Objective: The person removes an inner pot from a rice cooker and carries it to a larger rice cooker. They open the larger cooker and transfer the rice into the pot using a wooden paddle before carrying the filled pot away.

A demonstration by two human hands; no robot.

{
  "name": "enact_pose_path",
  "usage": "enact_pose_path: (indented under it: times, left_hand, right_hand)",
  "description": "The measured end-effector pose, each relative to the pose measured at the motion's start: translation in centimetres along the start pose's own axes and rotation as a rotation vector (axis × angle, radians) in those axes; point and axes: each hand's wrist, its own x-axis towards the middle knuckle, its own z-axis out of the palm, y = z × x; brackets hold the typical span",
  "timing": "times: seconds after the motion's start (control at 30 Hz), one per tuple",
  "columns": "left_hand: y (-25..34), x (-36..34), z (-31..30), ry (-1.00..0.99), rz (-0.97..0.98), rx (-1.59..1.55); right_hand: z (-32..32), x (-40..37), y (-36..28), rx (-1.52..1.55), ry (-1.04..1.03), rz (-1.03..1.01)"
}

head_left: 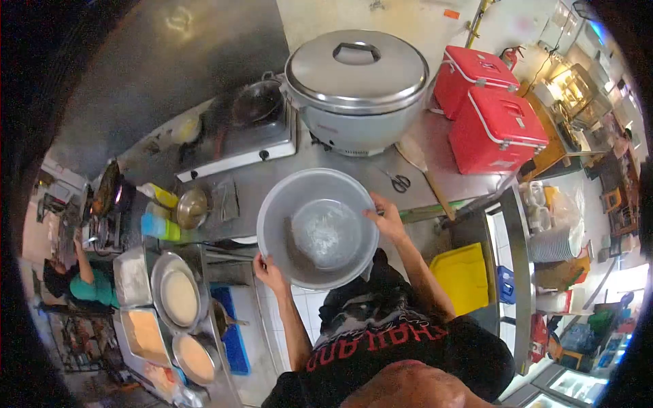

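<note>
Silver-grey and round, a metal basin [326, 234] is being gripped at its rim by the fingers [260, 265] of the left hand [272, 275] and right hand [388, 220] near a grey steel table [250, 181].

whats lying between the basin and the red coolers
In the head view, scissors and a wooden paddle lie on the counter between the basin and the red coolers, the scissors nearer the basin.

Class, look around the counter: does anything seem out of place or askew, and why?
One small thing: the wooden paddle lies slantwise near the right hand, its handle poking past the front edge of the counter, where it might get knocked.
</note>
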Motion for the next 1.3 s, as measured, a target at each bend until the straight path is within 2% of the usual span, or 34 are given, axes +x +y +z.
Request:
enact_pose_path:
  times: [0.13, 0.23, 0.33, 0.4, 0.43, 0.47, 0.5, 0.53, 0.6, 0.67, 0.73, 0.77, 0.87, 0.93, 0.97, 1.0, 1.07, 1.1, 1.13, 1.23, 1.3]
  left_hand:
    - [0.0, 3.8, 2.4, 0.055, 0.009, 0.000]
    - [0.6, 5.6, 4.0, 0.120, -0.057, 0.009]
    - [0.0, 7.3, 5.0, 0.100, -0.050, -0.035]
    - [-0.6, 8.3, 5.8, 0.125, -0.055, -0.021]
    - [-1.0, 8.4, 6.0, 0.134, -0.063, -0.013]
    - [-1.2, 8.5, 6.0, 0.158, -0.074, -0.018]
    - [-1.4, 8.6, 6.3, 0.171, -0.085, -0.026]
    - [-1.6, 8.8, 6.8, 0.177, -0.098, -0.035]
    - [-0.6, 8.7, 7.2, 0.163, -0.149, 0.074]
    - [-0.7, 8.3, 7.2, 0.087, -0.140, -0.116]
    - [0.4, 7.9, 7.7, 0.032, -0.126, 0.065]
    - [1.3, 7.3, 7.4, 0.031, -0.125, 0.163]
    - [3.3, 5.5, 8.4, 0.029, -0.079, -0.075]
    - [-4.0, 7.0, 3.7, -0.113, 0.255, 0.109]
    - [-1.1, 5.7, 5.4, -0.063, 0.077, -0.016]
    - [-0.8, 5.3, 6.2, -0.062, 0.068, -0.049]
    - [-0.5, 4.4, 6.0, -0.076, 0.043, -0.090]
    - [-0.5, 4.5, 6.0, -0.036, -0.114, -0.239]
    - [2.4, 3.5, 7.6, 0.061, -0.137, -0.122]
    - [2.0, 2.8, 7.8, 0.105, -0.198, -0.168]
    - [2.7, 2.3, 8.2, 0.116, -0.230, -0.164]
  right_hand:
    - [1.8, 5.5, -2.2, 0.057, -0.073, -0.013]
    - [1.0, 8.3, -3.7, -0.389, -0.258, -0.110]
    - [-2.3, 12.1, -13.4, -0.624, -0.500, -0.658]
    - [-3.9, 15.9, -19.9, -0.465, -0.072, -0.823]
    - [-4.6, 18.5, -22.2, -0.395, 0.030, -0.641]
    - [-5.9, 23.1, -23.1, -0.564, 0.215, -0.906]
    - [-6.3, 26.0, -25.3, -0.593, 0.294, -0.873]
    - [-6.5, 30.9, -24.7, -0.728, 0.393, -0.934]
    - [-6.6, 40.8, -22.1, -1.101, 0.277, -0.803]
    - [-5.7, 43.4, -21.4, -0.962, 0.159, -0.590]
    - [-5.7, 44.3, -22.1, -1.077, 0.117, -0.515]
    - [-5.0, 44.4, -22.2, -1.128, 0.067, -0.483]
    - [-6.0, 44.8, -23.0, -1.024, -0.098, -0.541]
    - [-6.7, 43.9, -24.1, -0.977, -0.022, -0.566]
    - [-7.3, 45.9, -23.8, -0.909, 0.016, -0.672]
    - [-7.9, 48.4, -23.7, -0.837, 0.054, -0.770]
    - [-9.5, 50.2, -28.1, -0.922, 0.039, -0.732]
    - [-10.1, 48.1, -32.0, -0.887, 0.045, -0.622]
    - [-10.8, 46.0, -35.2, -0.853, 0.057, -0.506]
    - [-13.9, 50.8, -38.3, -0.394, -0.005, -0.314]
    - [-14.8, 52.2, -39.2, -0.196, -0.036, -0.250]
